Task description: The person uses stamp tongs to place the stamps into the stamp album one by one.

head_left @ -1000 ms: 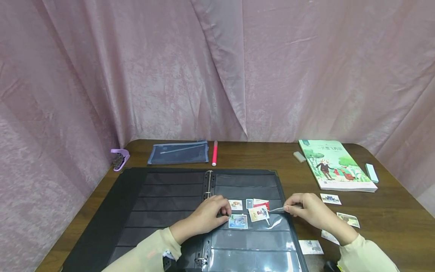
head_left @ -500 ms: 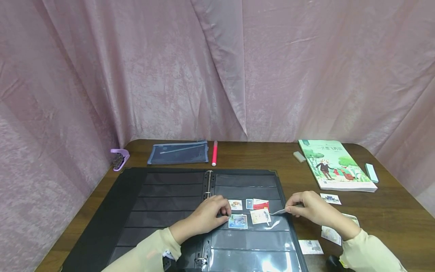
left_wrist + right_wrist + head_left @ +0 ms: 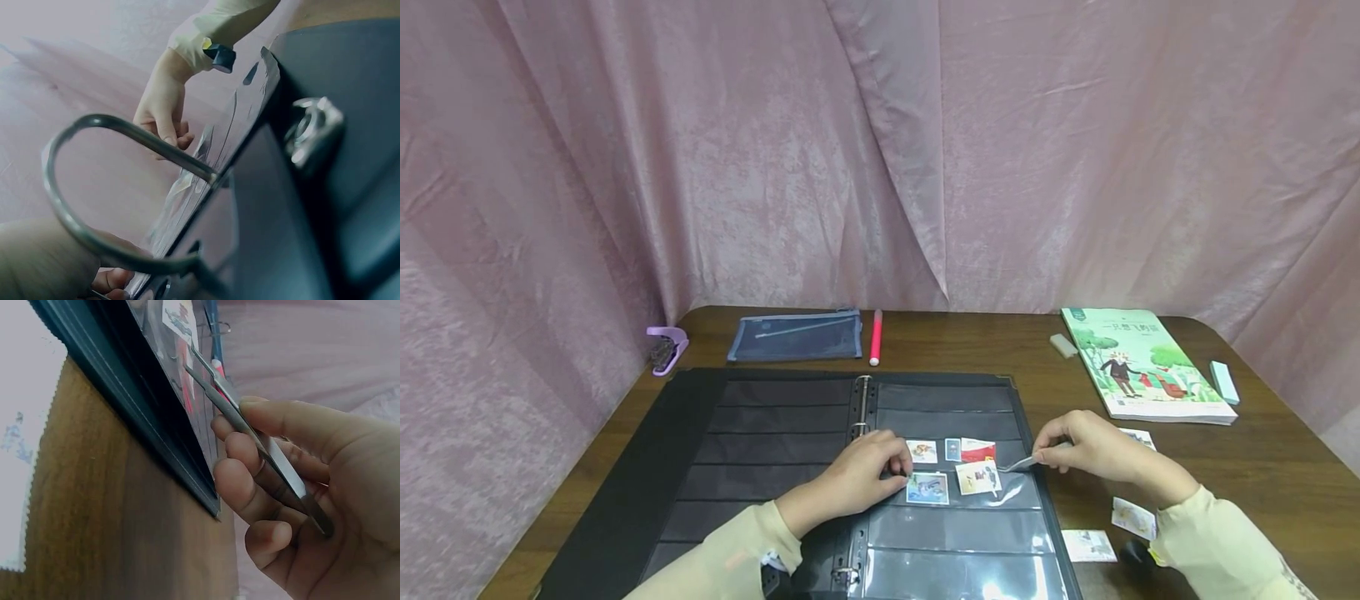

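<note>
Steel tweezers [image 3: 275, 456] lie in my right hand [image 3: 1086, 448], pinched between thumb and fingers. Their slim tips stand slightly apart in the right wrist view, close to the lower end of a stamp [image 3: 977, 477]. That stamp sits tilted over a clear pocket row of the open black stamp album [image 3: 955, 529] and overlaps a red-and-white stamp [image 3: 977, 451]. My left hand [image 3: 853, 479] rests on the album page with bent fingers, thumb and fingertips at the left edge of a blue stamp [image 3: 927, 489]. Whether it pinches the pocket film I cannot tell.
Loose stamps lie right of the album, among them one pale stamp [image 3: 1088, 546] and another [image 3: 1134, 518]. Behind stand a green book [image 3: 1142, 367], an eraser [image 3: 1063, 346], a pink marker [image 3: 876, 337], a blue mesh pouch [image 3: 797, 336] and a purple stapler-like item [image 3: 667, 350]. Metal rings [image 3: 94, 119] rise at the album's spine.
The tilted stamp has shifted slightly right and turned a little straighter. My right hand and the tweezers have moved slightly right. The left hand stays in place on the page.
</note>
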`<state>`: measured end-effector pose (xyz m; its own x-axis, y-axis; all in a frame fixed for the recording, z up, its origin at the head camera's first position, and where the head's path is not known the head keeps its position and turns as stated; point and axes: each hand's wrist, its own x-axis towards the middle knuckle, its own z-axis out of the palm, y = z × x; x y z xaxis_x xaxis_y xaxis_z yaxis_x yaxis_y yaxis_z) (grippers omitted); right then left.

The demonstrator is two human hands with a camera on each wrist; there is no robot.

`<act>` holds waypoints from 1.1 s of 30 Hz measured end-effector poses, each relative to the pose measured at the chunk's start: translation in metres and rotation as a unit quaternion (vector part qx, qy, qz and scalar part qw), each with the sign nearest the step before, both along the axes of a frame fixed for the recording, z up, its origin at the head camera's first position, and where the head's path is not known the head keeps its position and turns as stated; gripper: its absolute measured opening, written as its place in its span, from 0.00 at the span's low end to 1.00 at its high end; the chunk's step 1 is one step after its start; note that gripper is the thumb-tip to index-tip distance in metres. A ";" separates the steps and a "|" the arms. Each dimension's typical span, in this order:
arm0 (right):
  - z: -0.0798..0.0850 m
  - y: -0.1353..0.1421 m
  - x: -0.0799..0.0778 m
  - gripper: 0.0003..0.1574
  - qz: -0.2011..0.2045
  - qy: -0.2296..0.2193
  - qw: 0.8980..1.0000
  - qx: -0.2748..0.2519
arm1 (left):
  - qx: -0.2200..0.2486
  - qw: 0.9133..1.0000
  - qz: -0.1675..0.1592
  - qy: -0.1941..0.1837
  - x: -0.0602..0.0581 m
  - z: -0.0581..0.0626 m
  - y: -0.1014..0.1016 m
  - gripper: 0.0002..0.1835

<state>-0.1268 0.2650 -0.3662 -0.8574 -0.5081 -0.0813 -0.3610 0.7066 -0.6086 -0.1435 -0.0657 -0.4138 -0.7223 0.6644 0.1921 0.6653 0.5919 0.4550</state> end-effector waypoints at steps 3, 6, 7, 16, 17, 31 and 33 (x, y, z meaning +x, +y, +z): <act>0.000 0.000 -0.002 0.11 0.001 -0.004 1.000 -0.003 | 0.000 1.000 0.000 0.000 0.000 0.000 0.000 0.07; 0.000 0.000 -0.003 0.11 0.003 -0.006 1.000 -0.008 | -0.001 1.000 0.000 -0.001 0.000 0.000 0.000 0.07; 0.000 -0.001 -0.004 0.11 0.003 -0.006 1.000 -0.010 | -0.001 1.000 0.000 -0.001 0.000 0.000 0.000 0.07; -0.003 -0.007 -0.009 0.10 0.006 0.006 1.000 -0.009 | -0.001 1.000 0.000 -0.003 0.000 0.000 0.000 0.07; -0.003 -0.007 -0.009 0.10 0.007 0.007 1.000 -0.010 | -0.001 1.000 0.000 -0.002 -0.001 0.000 0.000 0.07; -0.001 -0.006 -0.007 0.08 0.035 0.019 0.999 -0.004 | -0.002 1.000 0.001 -0.006 0.000 0.001 0.000 0.07; -0.001 -0.006 -0.007 0.07 0.036 0.015 0.999 0.000 | -0.002 1.000 0.002 -0.007 0.000 0.001 0.000 0.07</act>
